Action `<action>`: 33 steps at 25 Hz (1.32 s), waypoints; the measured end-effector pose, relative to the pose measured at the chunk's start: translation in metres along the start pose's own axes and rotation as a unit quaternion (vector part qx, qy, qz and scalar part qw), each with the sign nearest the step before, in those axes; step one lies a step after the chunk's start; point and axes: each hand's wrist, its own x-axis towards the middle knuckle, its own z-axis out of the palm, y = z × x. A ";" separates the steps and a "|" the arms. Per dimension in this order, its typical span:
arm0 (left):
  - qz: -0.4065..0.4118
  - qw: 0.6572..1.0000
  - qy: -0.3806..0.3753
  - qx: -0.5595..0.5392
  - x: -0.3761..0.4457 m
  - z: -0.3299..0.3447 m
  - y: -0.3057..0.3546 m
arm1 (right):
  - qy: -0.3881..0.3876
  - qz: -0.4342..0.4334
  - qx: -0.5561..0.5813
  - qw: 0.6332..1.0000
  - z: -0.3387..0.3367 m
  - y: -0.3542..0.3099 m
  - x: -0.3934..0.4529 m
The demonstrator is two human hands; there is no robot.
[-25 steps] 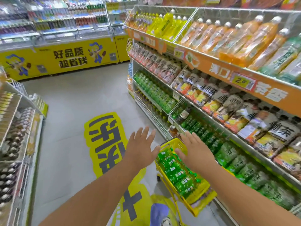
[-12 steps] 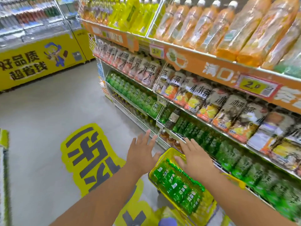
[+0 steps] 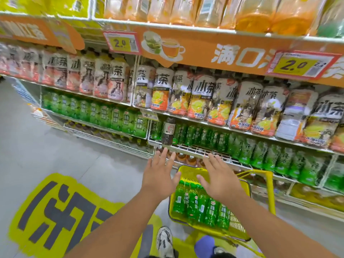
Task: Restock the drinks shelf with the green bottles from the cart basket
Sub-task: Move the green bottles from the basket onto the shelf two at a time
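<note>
Head view looked down an aisle. At far left, a yellow floor sticker (image 3: 61, 211) with dark characters lay on the grey floor (image 3: 55, 146). Next came the left hand (image 3: 158, 175), fingers straight and spread apart, holding nothing, hovering just left of the cart basket (image 3: 188, 173). A white sneaker (image 3: 164, 243) showed at the bottom edge below it. That yellow basket held the green bottles (image 3: 201, 203), lying on their sides in a row; about five showed, though the right arm hid part of the load, so the full count could not be told. Above the basket's far end hung the right hand (image 3: 221, 180), fingers likewise straight and spread, gripping nothing, not touching the bottles. Behind both hands stood the drinks shelf (image 3: 193, 147), a white wire rack with a bare strip along its front, one dark bottle (image 3: 168, 131) upright at its left end and green bottles ranked behind and to the right. One tier up stood iced tea bottles (image 3: 201, 95), too many and too blurred to count. Two yellow price tags (image 3: 296, 66) reading 2.0 hung on the orange rail.
</note>
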 end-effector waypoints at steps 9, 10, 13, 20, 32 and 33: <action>0.026 0.999 -0.007 -0.018 0.049 0.087 -0.022 | 0.014 0.078 0.032 0.996 0.089 -0.006 0.040; 0.028 0.999 -0.020 -0.013 0.049 0.105 -0.021 | 0.004 0.082 0.038 0.996 0.106 -0.003 0.043; 0.027 0.998 -0.046 -0.022 0.042 0.157 -0.017 | -0.018 0.096 0.057 0.994 0.153 0.005 0.046; 0.012 0.994 -0.081 -0.071 0.034 0.259 0.005 | -0.076 0.125 0.079 0.986 0.242 0.023 0.041; -0.085 0.984 -0.088 -0.130 0.044 0.336 0.047 | -0.126 0.200 0.174 0.956 0.332 0.029 0.048; -0.097 0.982 -0.086 -0.136 0.045 0.340 0.049 | -0.124 0.206 0.181 0.953 0.336 0.027 0.048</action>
